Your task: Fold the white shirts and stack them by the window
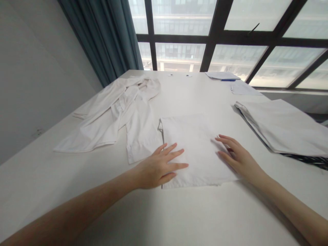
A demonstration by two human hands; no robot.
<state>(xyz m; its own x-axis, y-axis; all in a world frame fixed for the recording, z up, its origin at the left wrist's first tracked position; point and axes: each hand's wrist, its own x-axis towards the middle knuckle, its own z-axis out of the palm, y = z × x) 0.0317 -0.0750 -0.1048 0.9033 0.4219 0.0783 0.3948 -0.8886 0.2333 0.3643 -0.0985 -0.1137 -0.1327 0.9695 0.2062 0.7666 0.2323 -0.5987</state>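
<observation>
A white folded piece of clothing [196, 147] lies flat as a rough rectangle on the white table [179, 218]. My left hand [162, 167] rests on its left side, fingers spread and holding nothing. At its right edge is my right hand [234, 155], thumb and forefinger apart, the other fingers bent and partly hidden. Nothing shows in that hand. Left of the folded piece, a white long-sleeved shirt [139, 119] is spread loosely with its sleeves out, rumpled toward the collar.
To the right lies a stack of folded white cloth [284, 126] with a black-patterned fabric [307, 160] beneath it. Papers [222, 75] and a blue pen [228, 80] are at the far right edge. Behind the table are a blue curtain [105, 37] and dark-framed windows [212, 37].
</observation>
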